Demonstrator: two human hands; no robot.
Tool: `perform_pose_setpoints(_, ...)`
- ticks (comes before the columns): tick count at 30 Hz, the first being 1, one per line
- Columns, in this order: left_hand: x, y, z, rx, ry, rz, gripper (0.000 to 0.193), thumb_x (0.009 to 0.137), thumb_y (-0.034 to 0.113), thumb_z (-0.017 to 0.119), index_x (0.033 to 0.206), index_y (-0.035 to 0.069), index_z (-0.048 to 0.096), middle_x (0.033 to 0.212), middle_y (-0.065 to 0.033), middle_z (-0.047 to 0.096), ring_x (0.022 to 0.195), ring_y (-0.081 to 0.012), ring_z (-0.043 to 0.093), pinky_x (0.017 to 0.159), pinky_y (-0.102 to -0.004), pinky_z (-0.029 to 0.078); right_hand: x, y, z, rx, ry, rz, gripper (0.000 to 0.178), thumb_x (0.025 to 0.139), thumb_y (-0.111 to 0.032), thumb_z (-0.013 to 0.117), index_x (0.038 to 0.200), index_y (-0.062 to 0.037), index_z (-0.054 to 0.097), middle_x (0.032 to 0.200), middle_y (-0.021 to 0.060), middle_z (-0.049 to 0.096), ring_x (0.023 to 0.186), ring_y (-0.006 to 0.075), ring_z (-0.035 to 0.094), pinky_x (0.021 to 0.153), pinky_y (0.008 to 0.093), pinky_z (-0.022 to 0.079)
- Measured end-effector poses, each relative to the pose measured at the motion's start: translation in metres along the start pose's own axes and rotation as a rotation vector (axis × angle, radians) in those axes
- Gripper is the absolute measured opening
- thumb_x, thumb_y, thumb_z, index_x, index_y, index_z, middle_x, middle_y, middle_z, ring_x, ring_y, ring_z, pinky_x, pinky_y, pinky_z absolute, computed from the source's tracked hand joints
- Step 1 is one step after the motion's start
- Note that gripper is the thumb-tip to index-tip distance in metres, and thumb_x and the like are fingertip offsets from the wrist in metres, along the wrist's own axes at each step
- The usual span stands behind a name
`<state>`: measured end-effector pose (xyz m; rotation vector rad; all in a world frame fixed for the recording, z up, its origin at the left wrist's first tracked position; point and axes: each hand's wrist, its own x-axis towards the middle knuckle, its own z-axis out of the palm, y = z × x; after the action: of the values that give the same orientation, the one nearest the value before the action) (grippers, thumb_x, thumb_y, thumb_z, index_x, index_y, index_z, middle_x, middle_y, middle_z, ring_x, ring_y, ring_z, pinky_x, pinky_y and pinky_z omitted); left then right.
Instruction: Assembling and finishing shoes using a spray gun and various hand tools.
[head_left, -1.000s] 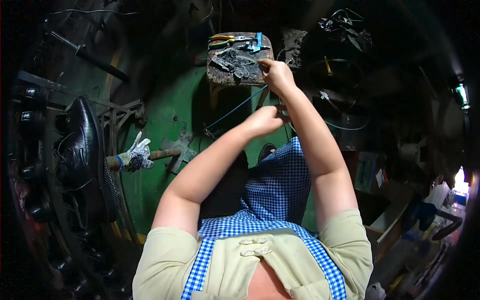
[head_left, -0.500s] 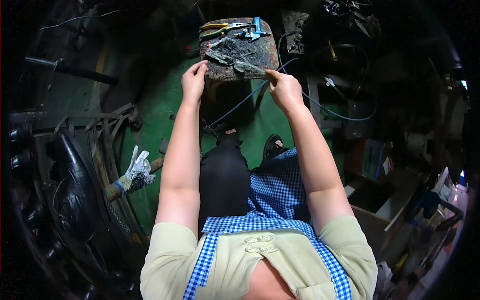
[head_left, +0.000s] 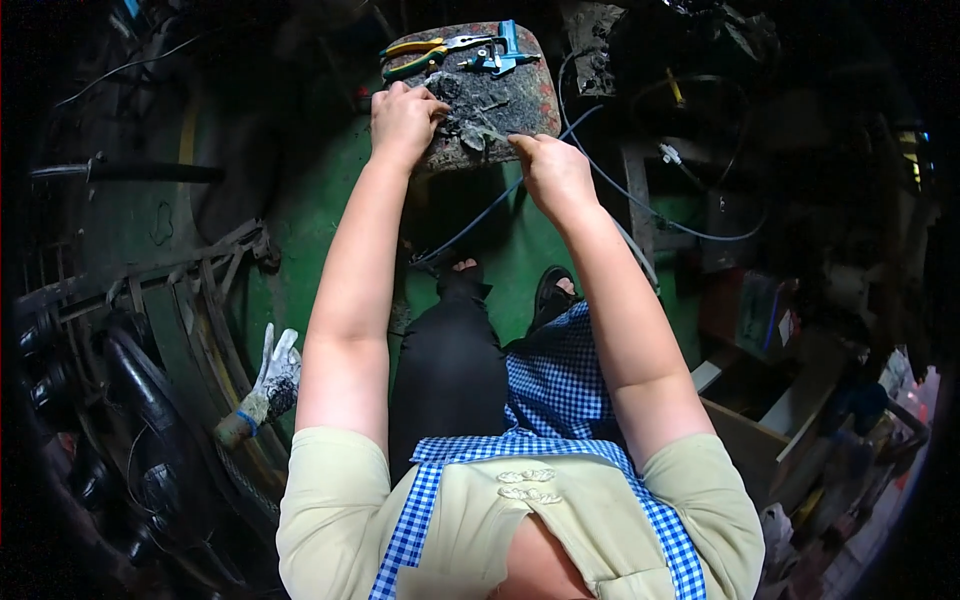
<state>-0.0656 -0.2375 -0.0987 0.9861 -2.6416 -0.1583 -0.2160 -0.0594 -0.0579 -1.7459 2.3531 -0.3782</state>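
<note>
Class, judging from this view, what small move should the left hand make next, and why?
Probably the left hand should steady the dark scraps on the stool: it is at their left side, while the right hand seems to pinch a thin pale strip lying against them.

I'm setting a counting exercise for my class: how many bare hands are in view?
2. The left hand is at the left side of the stool; the right hand is at its near right corner. The dark surroundings could hide others.
</note>
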Motion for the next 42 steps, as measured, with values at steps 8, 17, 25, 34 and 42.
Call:
perform_pose_setpoints(8,0.015,0.011,-0.013,0.067,-0.033,-0.047,0.016,0.079,0.026,0.070,0.094,0.026,0.075,0.087,0.0034,0.065,0.093,-0.0196,0.057,0.084,-0.0355,0.042,-0.002,0.019,-0.005,0.122,0.004,0.133,0.028,0.082,-0.011,0.056,0.106,-0.0161,0.069,0.090,0.0124,0.068,0.085,0.0317,0.065,0.075,0.0414,0.053)
perform_pose_setpoints(17,0.072,-0.008,0.024,0.067,0.012,-0.041,0.015,0.080,0.030,0.067,0.091,0.026,0.075,0.089,-0.0012,0.069,0.090,-0.0240,0.061,0.081,-0.0400,0.047,-0.003,0.009,-0.012,0.024,0.016,0.124,0.028,0.077,-0.009,0.058,0.100,-0.0164,0.071,0.082,0.0098,0.065,0.082,0.0303,0.064,0.072,0.0408,0.052)
perform_pose_setpoints(25,0.110,-0.024,0.014,0.107,-0.183,-0.192,0.021,0.082,0.027,0.064,0.099,0.033,0.074,0.094,-0.0014,0.071,0.094,-0.0218,0.065,0.084,-0.0381,0.048,-0.002,0.012,-0.022,0.078,0.002,0.164,0.026,0.081,-0.011,0.055,0.101,-0.0157,0.071,0.087,0.0102,0.067,0.084,0.0298,0.065,0.073,0.0410,0.053)
perform_pose_setpoints(34,0.096,-0.038,0.007,0.038,-0.228,-0.205,0.022,0.078,0.028,0.069,0.099,0.030,0.074,0.096,-0.0012,0.070,0.091,-0.0191,0.066,0.080,-0.0361,0.049,-0.002,0.011,-0.027,0.093,-0.040,0.199,0.023,0.084,-0.015,0.057,0.103,-0.0156,0.070,0.086,0.0094,0.067,0.083,0.0302,0.065,0.073,0.0407,0.052)
perform_pose_setpoints(42,0.104,-0.002,0.028,0.039,-0.182,0.049,0.038,0.076,0.040,0.072,0.111,0.025,0.069,0.103,-0.0027,0.067,0.102,-0.0252,0.060,0.089,-0.0409,0.046,-0.006,0.016,-0.027,0.132,-0.030,0.186,0.022,0.085,-0.016,0.058,0.103,-0.0152,0.070,0.087,0.0101,0.067,0.083,0.0306,0.065,0.073,0.0409,0.052)
